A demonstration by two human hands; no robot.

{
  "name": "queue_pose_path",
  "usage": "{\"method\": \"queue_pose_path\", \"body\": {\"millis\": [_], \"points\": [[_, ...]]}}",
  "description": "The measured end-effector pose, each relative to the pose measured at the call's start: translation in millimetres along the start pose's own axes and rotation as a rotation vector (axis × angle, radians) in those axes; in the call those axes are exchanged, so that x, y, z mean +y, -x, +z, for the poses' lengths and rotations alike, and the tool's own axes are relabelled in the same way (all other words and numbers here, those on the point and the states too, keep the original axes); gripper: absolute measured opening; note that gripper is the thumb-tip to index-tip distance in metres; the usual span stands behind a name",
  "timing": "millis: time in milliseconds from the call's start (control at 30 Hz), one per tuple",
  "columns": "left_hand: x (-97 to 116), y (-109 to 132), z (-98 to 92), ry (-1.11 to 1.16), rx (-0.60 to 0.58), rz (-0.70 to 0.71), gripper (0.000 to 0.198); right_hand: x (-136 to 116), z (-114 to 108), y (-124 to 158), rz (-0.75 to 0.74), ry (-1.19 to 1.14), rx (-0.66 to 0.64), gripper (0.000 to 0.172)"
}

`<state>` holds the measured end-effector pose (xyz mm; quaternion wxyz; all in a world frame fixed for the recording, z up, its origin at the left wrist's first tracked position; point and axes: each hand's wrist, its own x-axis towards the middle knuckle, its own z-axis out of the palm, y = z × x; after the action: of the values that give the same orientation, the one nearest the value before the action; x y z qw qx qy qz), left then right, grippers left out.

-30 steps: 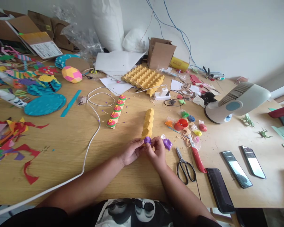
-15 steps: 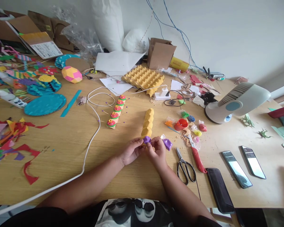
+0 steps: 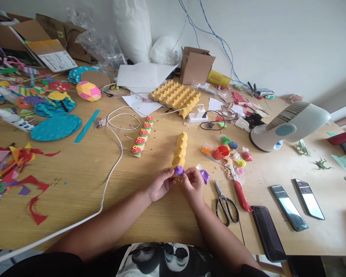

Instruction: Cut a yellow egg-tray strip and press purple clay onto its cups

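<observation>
A yellow strip of egg carton (image 3: 180, 148) lies lengthwise in front of me, its row of bumps pointing away. On its near end sits a lump of purple modelling clay (image 3: 178, 170). My left hand (image 3: 161, 184) grips that end from the left, thumb beside the clay. From the right, my right hand (image 3: 193, 184) pinches the clay's edge against the strip with thumb and fingers. An opened packet of purple clay (image 3: 204, 176) rests just beyond my right hand. To the left stands a caterpillar figure (image 3: 142, 136) of red and green capped bumps with purple-tipped sticks.
Scissors (image 3: 226, 204), a red-handled knife (image 3: 242, 194) and a phone (image 3: 267, 232) lie right of my forearm. Clay packets surround a red cup (image 3: 220, 152). A white fan (image 3: 288, 125) stands at the right. A white cable (image 3: 105, 192) crosses the left side; an egg tray (image 3: 175, 96) lies behind.
My right thumb has shifted slightly to the right, uncovering more of the purple clay. The carton strip and my left hand stay nearly where they were.
</observation>
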<state>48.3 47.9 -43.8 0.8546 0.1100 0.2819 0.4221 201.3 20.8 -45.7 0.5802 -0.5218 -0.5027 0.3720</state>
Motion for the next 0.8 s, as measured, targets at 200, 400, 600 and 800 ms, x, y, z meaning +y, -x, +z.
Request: {"method": "queue_pose_path", "body": {"millis": [200,400,600,800], "points": [[1.2,-0.7,-1.5,0.035,0.001,0.006,0.019,-7.6,-0.1,-3.6,0.105,-0.152,0.046,0.016],[1.8,-2.2,-2.8,0.024,0.026,0.026,0.022,-5.2,-3.5,-11.2,0.184,-0.359,0.132,0.013],[2.2,-0.5,-2.4,-0.003,-0.026,0.027,0.026,4.1,-2.8,-11.7,0.231,-0.306,0.081,0.007],[1.8,1.3,2.3,-0.051,0.028,0.091,0.027,-1.6,3.1,-4.5,0.283,-0.274,-0.037,0.014]]}}
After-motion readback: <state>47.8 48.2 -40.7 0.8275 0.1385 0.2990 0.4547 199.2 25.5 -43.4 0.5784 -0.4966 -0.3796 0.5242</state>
